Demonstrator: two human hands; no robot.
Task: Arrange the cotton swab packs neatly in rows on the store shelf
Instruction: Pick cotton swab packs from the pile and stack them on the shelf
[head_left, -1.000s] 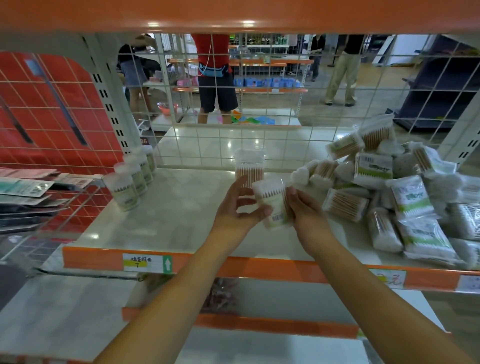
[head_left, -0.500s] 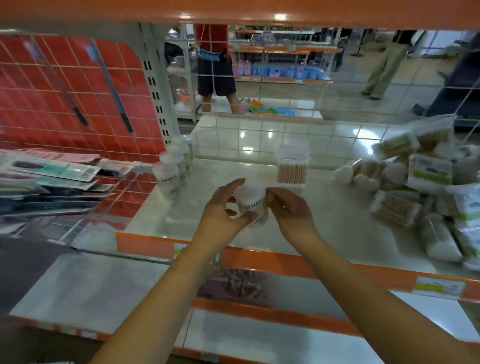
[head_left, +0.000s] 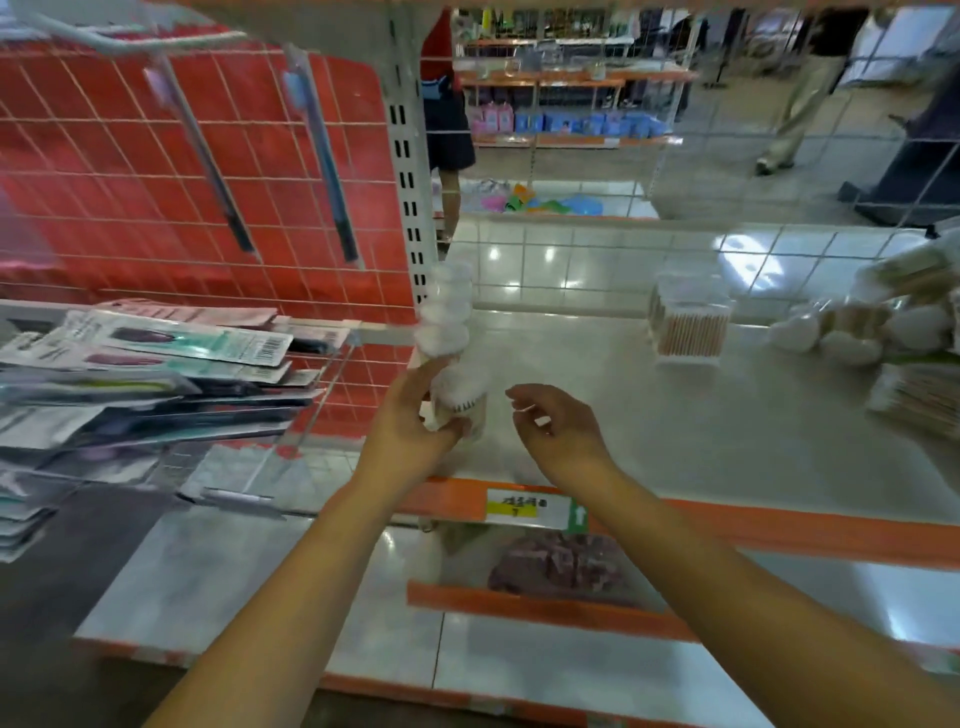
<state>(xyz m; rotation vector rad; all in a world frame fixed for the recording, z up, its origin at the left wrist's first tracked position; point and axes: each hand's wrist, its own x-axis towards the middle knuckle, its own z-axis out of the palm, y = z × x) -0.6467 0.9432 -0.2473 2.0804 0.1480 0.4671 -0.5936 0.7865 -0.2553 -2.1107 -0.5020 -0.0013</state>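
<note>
left hand (head_left: 410, 415) grips a round cotton swab tub (head_left: 462, 397), fingers curled round its side, thumb low at the front. tub sits at the near end of the tub row (head_left: 445, 312), which runs back toward 12 o'clock along the shelf's left edge by the perforated upright (head_left: 408, 171). judged purpose: tub is being set in line w/ that row, so the grip stays on the side for steering. whether its base is down on the shelf (head_left: 597, 374) yet: cannot tell, blurred.

right hand (head_left: 558, 431) at 3 o'clock of the tub, near but apart from it, fingers loosely curled, holding nothing.

square clear swab box (head_left: 688, 325) stands alone toward 1 o'clock, upright. loose pile of swab packs (head_left: 883, 338) at 2–3 o'clock, unsorted, so most of the task looks undone.

risk (judgement): a nudge to the row could topple neighbouring tubs. orange price rail (head_left: 779, 525) at 6 o'clock marks the front line for alignment.
</note>
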